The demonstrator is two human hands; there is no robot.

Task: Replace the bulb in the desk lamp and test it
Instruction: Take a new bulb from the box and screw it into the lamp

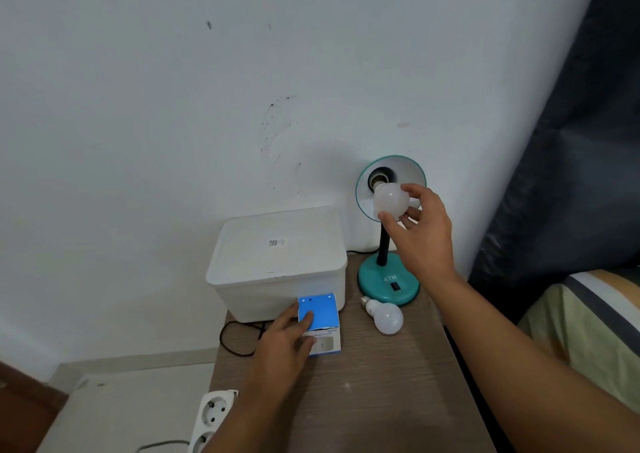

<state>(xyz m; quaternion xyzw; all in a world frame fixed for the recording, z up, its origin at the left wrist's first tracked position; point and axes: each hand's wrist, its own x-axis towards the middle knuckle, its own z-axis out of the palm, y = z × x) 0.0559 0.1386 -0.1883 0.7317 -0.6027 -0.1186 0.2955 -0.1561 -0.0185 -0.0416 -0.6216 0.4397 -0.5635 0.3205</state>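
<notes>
Wood-grain table [374,400] is carrying white lidded box [277,262], teal lamp [388,284], blue carton [320,324]. Loose bulb [384,315] is lying btwn carton & lamp base.

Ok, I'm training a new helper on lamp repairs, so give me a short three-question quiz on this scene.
1. True or false: the right hand holds a bulb at the lamp socket.
2. What does the left hand rest on?
3. Where is the spare bulb? A) in the white container B) on the table by the lamp base C) on the power strip

Key: 1 true; 2 the blue box; 3 B.
</notes>
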